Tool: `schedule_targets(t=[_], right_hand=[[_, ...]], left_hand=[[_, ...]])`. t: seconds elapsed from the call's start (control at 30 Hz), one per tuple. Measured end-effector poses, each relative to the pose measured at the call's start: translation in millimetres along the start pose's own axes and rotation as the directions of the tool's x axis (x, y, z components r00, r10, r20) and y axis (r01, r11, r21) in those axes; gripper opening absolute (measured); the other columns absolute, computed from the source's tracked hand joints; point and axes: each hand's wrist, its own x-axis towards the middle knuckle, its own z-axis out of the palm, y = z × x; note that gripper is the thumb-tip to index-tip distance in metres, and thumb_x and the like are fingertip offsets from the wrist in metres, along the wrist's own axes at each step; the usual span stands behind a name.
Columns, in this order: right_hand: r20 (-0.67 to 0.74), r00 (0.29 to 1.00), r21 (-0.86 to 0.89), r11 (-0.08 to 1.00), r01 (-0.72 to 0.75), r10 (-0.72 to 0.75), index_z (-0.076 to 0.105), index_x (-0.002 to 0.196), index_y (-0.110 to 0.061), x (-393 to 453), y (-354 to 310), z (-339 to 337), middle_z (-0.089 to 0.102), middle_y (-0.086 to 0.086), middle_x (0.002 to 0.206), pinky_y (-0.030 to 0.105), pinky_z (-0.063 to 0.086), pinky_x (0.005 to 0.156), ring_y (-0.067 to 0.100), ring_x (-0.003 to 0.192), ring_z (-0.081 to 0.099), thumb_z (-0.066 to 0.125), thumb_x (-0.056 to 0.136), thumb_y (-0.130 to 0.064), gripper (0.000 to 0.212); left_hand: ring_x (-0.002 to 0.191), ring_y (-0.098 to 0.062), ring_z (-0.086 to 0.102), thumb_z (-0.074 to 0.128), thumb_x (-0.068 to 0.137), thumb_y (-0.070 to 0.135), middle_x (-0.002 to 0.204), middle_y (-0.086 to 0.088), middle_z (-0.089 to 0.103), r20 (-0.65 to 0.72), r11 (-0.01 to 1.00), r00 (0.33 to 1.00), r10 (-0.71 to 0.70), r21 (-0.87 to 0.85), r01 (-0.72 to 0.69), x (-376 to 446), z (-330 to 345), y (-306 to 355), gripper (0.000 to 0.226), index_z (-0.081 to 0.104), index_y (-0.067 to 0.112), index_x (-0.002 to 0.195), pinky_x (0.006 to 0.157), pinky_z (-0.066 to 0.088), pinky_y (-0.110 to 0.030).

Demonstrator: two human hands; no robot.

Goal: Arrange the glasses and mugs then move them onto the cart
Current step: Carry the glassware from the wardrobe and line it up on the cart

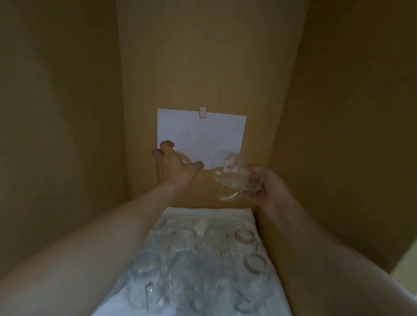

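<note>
At the frame centre, the left hand (174, 167) curls its fingers around a clear glass (186, 157); the right hand (266, 186) grips a tilted glass mug (235, 177), above upside-down glasses (194, 268) on a white cloth (223, 214).

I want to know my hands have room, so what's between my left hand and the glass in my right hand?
In the head view, only the white paper on the wooden back panel shows between the left hand and the glass held by the right hand.

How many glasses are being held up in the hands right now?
2: one clear glass tilted in the right hand, another glass mostly hidden under the left hand. More stand on the white cloth below.
</note>
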Motion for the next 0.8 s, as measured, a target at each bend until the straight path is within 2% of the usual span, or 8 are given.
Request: schedule_targets(t=[0.1,0.2,0.27,0.37,0.43,0.53,0.63,0.8], right_hand=[[0.138,0.988,0.246,0.964,-0.101,0.069,0.065,0.108,-0.006,-37.4,-4.7,-14.3,0.062,0.016,0.123,0.056,0.055,0.095,0.039,0.113,0.064,0.071,0.086,-0.016,0.025],[0.228,0.971,0.414,0.895,-0.169,0.078,0.060,0.129,-0.009,-68.5,-3.7,-24.0,0.057,0.021,0.130,0.054,0.056,0.091,0.041,0.113,0.062,0.066,0.086,-0.015,0.044],[0.292,0.953,0.459,0.862,-0.214,0.081,0.058,0.133,-0.010,-86.4,0.3,-28.0,0.057,0.022,0.132,0.053,0.056,0.092,0.042,0.116,0.060,0.062,0.087,-0.017,0.046],[0.358,0.924,0.460,0.835,-0.302,0.137,0.061,0.132,-0.011,-109.6,4.7,-31.0,0.060,0.021,0.133,0.049,0.052,0.096,0.041,0.118,0.061,0.062,0.088,-0.022,0.046],[0.395,0.906,0.412,0.852,-0.324,0.153,0.064,0.130,-0.011,-127.9,4.9,-30.7,0.065,0.020,0.129,0.045,0.049,0.100,0.037,0.118,0.063,0.071,0.084,-0.028,0.048],[0.437,0.889,0.370,0.873,-0.317,0.138,0.065,0.125,-0.009,-148.0,5.0,-30.8,0.068,0.018,0.125,0.038,0.051,0.094,0.032,0.115,0.064,0.075,0.079,-0.015,0.048],[0.466,0.875,0.357,0.877,-0.322,0.132,0.063,0.125,-0.003,-163.1,3.0,-30.1,0.070,0.018,0.119,0.033,0.053,0.085,0.030,0.109,0.066,0.071,0.077,0.003,0.049],[0.481,0.872,0.380,0.875,-0.301,0.091,0.062,0.123,-0.002,-181.4,1.1,-31.1,0.071,0.018,0.119,0.035,0.059,0.077,0.031,0.110,0.068,0.075,0.077,0.007,0.049]], left_hand=[[0.124,-0.030,0.049,0.090,0.069,0.026,0.144,-0.010,0.033,-0.051,0.997,0.997,-0.057,-0.060,0.054,-35.0,-22.2,16.5,0.100,0.030,0.013,0.148,0.093,0.045,-0.032],[0.123,-0.029,0.049,0.091,0.069,0.021,0.148,-0.009,0.026,-0.068,0.989,0.991,-0.112,-0.109,0.104,-72.1,-41.1,33.2,0.103,0.029,0.016,0.151,0.093,0.042,-0.028],[0.120,-0.030,0.050,0.091,0.068,0.021,0.148,-0.009,0.025,-0.091,0.978,0.984,-0.153,-0.160,0.137,-94.1,-51.0,40.5,0.103,0.030,0.018,0.151,0.093,0.044,-0.029],[0.122,-0.028,0.051,0.092,0.065,0.028,0.146,-0.008,0.034,-0.133,0.964,0.976,-0.173,-0.224,0.141,-122.1,-63.4,44.8,0.105,0.032,0.019,0.151,0.099,0.045,-0.032],[0.121,-0.027,0.056,0.092,0.060,0.032,0.140,-0.005,0.049,-0.133,0.953,0.977,-0.168,-0.275,0.127,-137.8,-70.8,47.5,0.107,0.035,0.021,0.150,0.104,0.049,-0.042],[0.110,-0.025,0.065,0.091,0.055,0.029,0.127,-0.004,0.064,-0.091,0.917,0.976,-0.198,-0.368,0.152,-155.7,-82.7,53.1,0.108,0.038,0.020,0.148,0.095,0.056,-0.042],[0.109,-0.021,0.065,0.092,0.060,0.020,0.127,-0.005,0.064,-0.053,0.893,0.981,-0.185,-0.427,0.145,-168.9,-92.5,56.9,0.111,0.032,0.022,0.154,0.084,0.056,-0.032],[0.113,-0.019,0.063,0.092,0.061,0.021,0.126,0.002,0.062,-0.029,0.917,0.991,-0.134,-0.384,0.112,-175.5,-105.6,62.3,0.109,0.034,0.031,0.153,0.092,0.055,-0.034]])
